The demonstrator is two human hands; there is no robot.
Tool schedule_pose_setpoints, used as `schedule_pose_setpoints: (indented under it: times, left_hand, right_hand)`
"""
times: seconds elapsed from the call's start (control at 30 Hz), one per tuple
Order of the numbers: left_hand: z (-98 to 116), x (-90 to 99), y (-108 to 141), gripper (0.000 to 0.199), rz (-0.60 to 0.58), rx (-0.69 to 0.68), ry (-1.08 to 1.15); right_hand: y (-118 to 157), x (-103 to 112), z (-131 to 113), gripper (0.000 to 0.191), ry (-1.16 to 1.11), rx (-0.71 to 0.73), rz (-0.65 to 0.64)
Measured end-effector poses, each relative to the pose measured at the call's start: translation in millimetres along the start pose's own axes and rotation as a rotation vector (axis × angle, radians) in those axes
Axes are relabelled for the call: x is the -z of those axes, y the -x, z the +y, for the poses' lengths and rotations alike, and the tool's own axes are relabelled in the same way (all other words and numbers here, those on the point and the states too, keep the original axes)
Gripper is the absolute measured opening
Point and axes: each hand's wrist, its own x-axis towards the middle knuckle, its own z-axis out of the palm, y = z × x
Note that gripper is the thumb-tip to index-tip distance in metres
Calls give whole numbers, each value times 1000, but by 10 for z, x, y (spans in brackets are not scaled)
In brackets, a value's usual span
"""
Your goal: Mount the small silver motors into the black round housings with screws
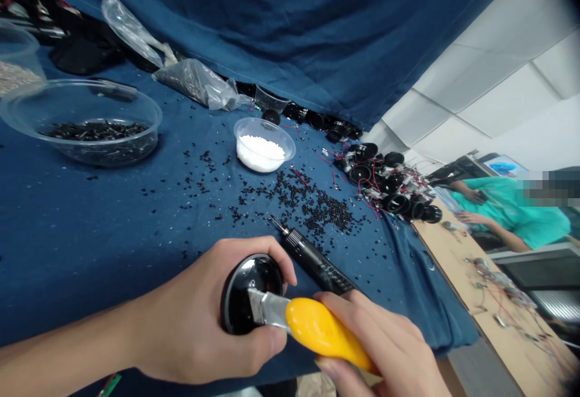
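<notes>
A glossy black round housing [249, 282] sits in the left hand [190, 312], which is closed around it, with the fingers curled over its upper edge and the thumb across its lower side. Its smooth, domed face tilts up toward the camera, and the palm hides its back. The right hand [371, 339] is closed around a bulbous yellow plastic handle [324, 333], and the fingers and thumb cover much of it. The handle's long axis runs diagonally from lower right to upper left, ending in a flat, dull silver metal blade [267, 309] that points left onto the housing's face. The blade touches the housing, but how far its edge reaches in cannot be made out.

Just above the hands, a slim black ribbed rotary tool [312, 258] lies on a creased dark blue cloth [90, 246] covering the counter, its thin metal tip pointing up and left. Small black plastic pellets [299, 203] are scattered beyond it. Further off are a clear round plastic bowl [154, 119] holding black bits, a small clear cup [290, 149] of white granules, and a heap of black round units with red wires [380, 179]. A person in a teal shirt [507, 209] sits at the right edge, partly blurred.
</notes>
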Motion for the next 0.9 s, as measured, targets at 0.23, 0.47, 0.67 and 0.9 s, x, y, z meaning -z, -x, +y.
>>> schedule_pose_setpoints:
  times: [0.23, 0.47, 0.67, 0.9]
  left_hand:
    - [-52, -21, 7, 25, 28, -5, 12]
    - [-17, -51, -5, 34, 36, 34, 29]
    - [-11, -36, -7, 31, 40, 0, -3]
    - [-1, -43, 8, 29, 78, -3, -19]
  right_hand:
    - [40, -33, 30, 35, 25, -1, 69]
    - [9, 11, 24, 40, -11, -9, 9]
    - [-7, -3, 17, 38, 14, -4, 41]
    - [-5, -1, 12, 37, 54, 5, 80]
